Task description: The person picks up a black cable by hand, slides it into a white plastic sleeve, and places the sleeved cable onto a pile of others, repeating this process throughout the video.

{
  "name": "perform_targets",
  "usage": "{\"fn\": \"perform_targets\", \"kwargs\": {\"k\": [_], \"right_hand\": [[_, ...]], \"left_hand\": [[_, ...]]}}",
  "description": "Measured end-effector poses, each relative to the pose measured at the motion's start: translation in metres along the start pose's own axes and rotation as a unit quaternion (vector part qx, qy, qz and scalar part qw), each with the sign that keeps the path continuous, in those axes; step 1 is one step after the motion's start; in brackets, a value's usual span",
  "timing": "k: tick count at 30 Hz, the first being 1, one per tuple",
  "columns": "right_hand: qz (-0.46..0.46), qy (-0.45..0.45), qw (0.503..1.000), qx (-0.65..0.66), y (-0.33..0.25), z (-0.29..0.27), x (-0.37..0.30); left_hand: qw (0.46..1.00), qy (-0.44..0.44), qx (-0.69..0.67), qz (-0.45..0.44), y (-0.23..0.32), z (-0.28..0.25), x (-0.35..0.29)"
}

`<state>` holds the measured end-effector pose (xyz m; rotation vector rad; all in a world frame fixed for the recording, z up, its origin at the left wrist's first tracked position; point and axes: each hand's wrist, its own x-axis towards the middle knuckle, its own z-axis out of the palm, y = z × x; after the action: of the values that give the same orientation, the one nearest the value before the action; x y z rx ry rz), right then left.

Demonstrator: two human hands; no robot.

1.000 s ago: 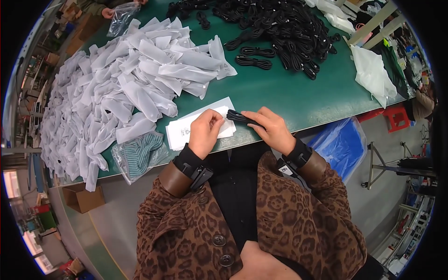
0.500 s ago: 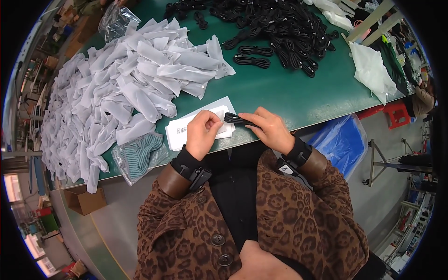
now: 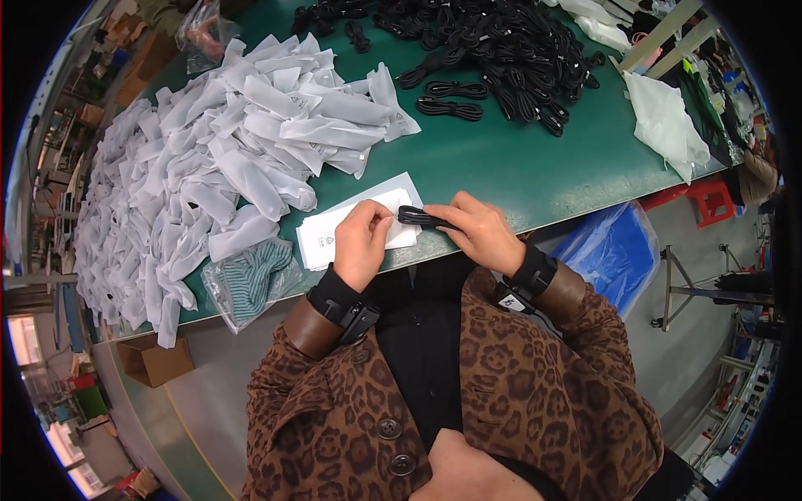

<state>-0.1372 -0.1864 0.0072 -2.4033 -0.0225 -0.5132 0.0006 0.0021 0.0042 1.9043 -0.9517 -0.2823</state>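
Note:
My right hand (image 3: pixel 480 231) is closed round a coiled black cable (image 3: pixel 415 216), whose folded end points left over a stack of flat white plastic bags (image 3: pixel 317 243). My left hand (image 3: pixel 362 242) is closed in a pinch at the top white bag, thumb and forefinger together by its right end. The cable's tip lies beside that pinch, against the bag's end; whether it is inside the opening I cannot tell. The stack lies near the green table's front edge, right before me.
Filled whitish bags (image 3: pixel 242 125) form a large heap on the left. Black coiled cables (image 3: pixel 510 58) are piled at the back, with two loose coils nearer. A striped cloth in clear plastic (image 3: pixel 255 280) lies front left. A blue plastic-lined bin (image 3: pixel 610 255) stands below the table's right edge.
My right hand has brought the cable's end slightly left, closer to my left fingers. At the far left a clear plastic bag near another person has shifted.

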Motion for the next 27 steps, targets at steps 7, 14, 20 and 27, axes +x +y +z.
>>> {"fn": "perform_targets", "kwargs": {"k": [7,14,20,27], "right_hand": [[-0.038,-0.010,0.998,-0.047,0.004,0.002,0.001],[0.071,-0.045,0.984,0.155,0.005,0.004,0.002],[0.168,0.008,0.960,0.225,0.003,0.007,0.002],[0.061,0.000,0.994,0.087,-0.006,-0.001,-0.001]], "left_hand": [[0.999,0.007,0.019,0.044,0.007,-0.002,0.001],[0.991,0.009,0.025,0.134,0.011,-0.004,0.002],[0.998,0.007,0.036,0.059,0.001,-0.003,0.002],[1.000,0.010,-0.022,-0.011,0.000,0.000,0.003]]}}
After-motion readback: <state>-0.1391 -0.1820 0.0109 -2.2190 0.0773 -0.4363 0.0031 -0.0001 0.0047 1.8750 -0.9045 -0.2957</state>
